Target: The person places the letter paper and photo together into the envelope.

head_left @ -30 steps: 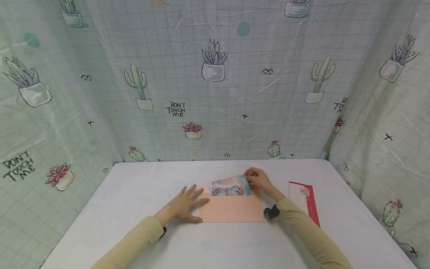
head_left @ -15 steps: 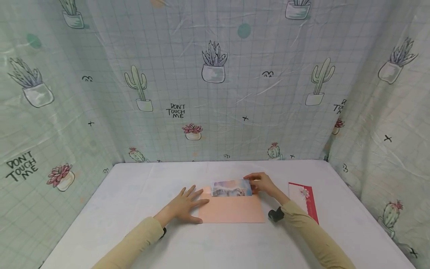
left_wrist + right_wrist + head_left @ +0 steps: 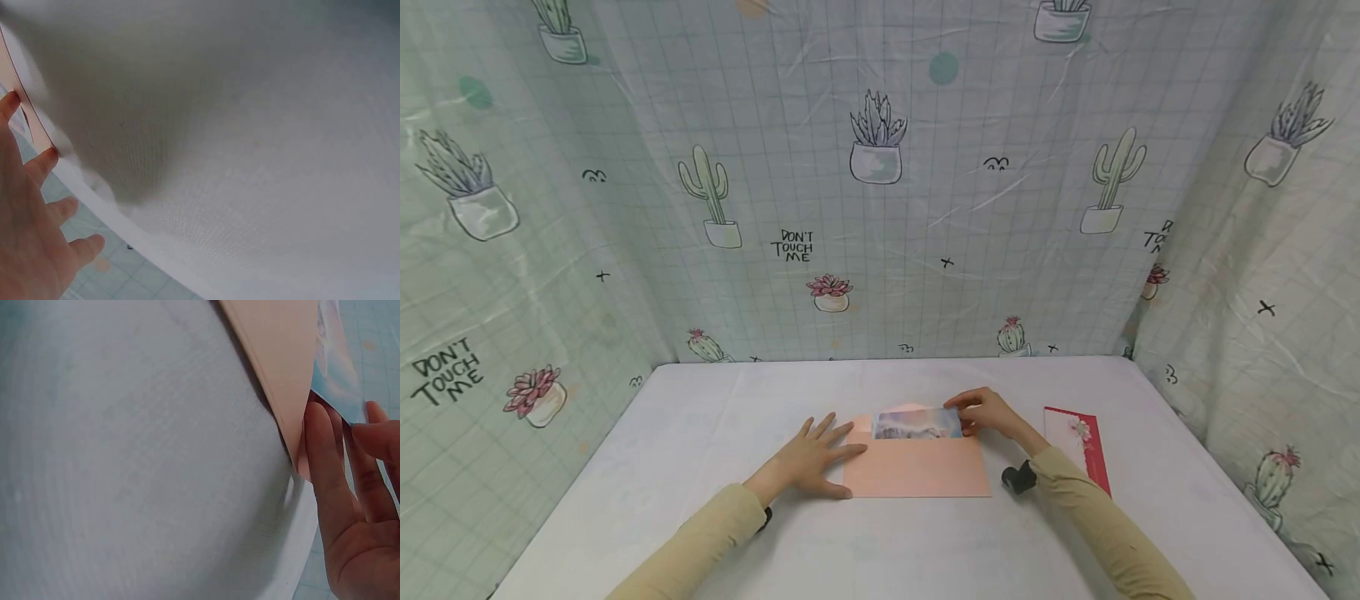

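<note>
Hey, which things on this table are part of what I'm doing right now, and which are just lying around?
In use:
picture card, partly in the envelope, pinched by the right hand
envelope, with the left hand on its left edge

Lying about:
red-edged paper, off right, in neither hand

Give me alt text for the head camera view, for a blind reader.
A person's right hand holds a picture card tucked partway into a peach envelope; their left hand, fingers spread, rests on the envelope's left edge. A red floral card lies to the right.
</note>
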`<state>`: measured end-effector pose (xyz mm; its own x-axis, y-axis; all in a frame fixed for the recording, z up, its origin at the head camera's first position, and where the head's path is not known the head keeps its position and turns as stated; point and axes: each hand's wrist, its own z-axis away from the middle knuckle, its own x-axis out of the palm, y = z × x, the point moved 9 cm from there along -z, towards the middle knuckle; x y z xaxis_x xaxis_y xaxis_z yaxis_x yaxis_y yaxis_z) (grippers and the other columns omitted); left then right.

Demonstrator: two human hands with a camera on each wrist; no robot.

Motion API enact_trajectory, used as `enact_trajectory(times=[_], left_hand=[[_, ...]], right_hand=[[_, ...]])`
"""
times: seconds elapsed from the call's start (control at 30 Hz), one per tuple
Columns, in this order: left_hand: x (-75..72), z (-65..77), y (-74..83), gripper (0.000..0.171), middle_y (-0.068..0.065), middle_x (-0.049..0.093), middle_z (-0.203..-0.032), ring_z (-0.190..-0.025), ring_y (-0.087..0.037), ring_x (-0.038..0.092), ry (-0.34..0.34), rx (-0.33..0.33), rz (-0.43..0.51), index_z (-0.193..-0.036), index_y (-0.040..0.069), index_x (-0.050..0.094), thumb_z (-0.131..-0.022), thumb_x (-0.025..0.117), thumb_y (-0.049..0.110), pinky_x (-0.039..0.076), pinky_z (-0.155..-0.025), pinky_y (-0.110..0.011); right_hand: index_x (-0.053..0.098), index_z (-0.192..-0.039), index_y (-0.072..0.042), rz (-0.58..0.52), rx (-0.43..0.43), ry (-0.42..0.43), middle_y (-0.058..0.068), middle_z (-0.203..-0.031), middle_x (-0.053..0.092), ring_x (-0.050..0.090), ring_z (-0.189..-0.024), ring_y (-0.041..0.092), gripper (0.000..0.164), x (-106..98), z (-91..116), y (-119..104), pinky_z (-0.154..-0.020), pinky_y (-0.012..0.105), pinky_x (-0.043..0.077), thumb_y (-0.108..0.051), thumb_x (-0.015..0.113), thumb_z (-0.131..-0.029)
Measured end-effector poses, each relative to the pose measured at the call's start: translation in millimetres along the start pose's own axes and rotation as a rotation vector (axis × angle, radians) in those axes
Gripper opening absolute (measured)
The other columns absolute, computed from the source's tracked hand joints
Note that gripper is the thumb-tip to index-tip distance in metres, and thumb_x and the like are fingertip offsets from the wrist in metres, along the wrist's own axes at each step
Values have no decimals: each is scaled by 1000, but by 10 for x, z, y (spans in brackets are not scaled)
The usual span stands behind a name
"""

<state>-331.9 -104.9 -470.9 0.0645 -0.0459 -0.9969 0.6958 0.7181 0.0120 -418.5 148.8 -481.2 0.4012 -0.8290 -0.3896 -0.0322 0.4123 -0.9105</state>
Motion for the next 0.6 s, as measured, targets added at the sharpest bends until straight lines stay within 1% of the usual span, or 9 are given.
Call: enact_trajectory(times=[0.1, 0.23, 0.3, 0.4, 0.47, 0.53, 0.6], left_hand=[[7, -2, 0, 74, -10, 27, -146, -135, -41, 17, -6, -6, -1, -137, 30, 35, -75, 50, 66, 18, -102, -62], [-7, 0, 13, 74, -10, 28, -146, -134, -42, 18, 1, 1, 8, -136, 29, 36, -75, 51, 66, 19, -102, -63], [-9, 0, 16, 74, -11, 28, -146, -134, -42, 18, 2, 4, 12, -136, 29, 36, -74, 52, 66, 19, -102, -63], [5, -2, 10, 74, -10, 28, -146, -134, -42, 17, -5, 2, 9, -136, 29, 35, -74, 51, 66, 19, -102, -63], [15, -6, 4, 75, -10, 28, -146, -134, -41, 18, -8, 2, 5, -136, 29, 35, -74, 51, 66, 19, -102, -62], [21, -7, 1, 75, -10, 28, -146, -134, -42, 18, -8, 2, 2, -136, 29, 35, -74, 52, 66, 19, -102, -63], [22, -7, 1, 75, -10, 28, -146, -134, -42, 18, -7, 4, 2, -137, 29, 35, -74, 52, 66, 19, -102, -63]], right_hand=[[63, -108, 0, 28, -4, -25, 22, -113, 56, 61, -64, 15, 26, 18, -3, -4, -61, 32, 55, -2, 50, -85], [63, -106, -2, 115, -13, -29, 17, -101, 59, 60, -64, 15, 26, 36, 2, -44, -59, 30, 55, 0, 50, -84], [63, -105, -2, 186, -31, -19, 15, -97, 59, 59, -64, 14, 25, 53, 16, -96, -57, 28, 54, 0, 50, -84], [62, -102, -1, 289, -70, 4, 15, -94, 59, 57, -65, 14, 23, 95, 40, -199, -52, 26, 49, 0, 50, -82], [62, -100, -1, 383, -99, 29, 14, -93, 60, 54, -66, 14, 22, 134, 50, -265, -52, 24, 46, 0, 50, -81], [62, -100, -1, 484, -135, 53, 12, -91, 61, 53, -70, 15, 22, 180, 53, -318, -56, 25, 46, 0, 50, -81], [62, -100, -3, 593, -160, 81, 10, -92, 61, 54, -75, 16, 22, 231, 57, -355, -63, 28, 47, -2, 52, -81]])
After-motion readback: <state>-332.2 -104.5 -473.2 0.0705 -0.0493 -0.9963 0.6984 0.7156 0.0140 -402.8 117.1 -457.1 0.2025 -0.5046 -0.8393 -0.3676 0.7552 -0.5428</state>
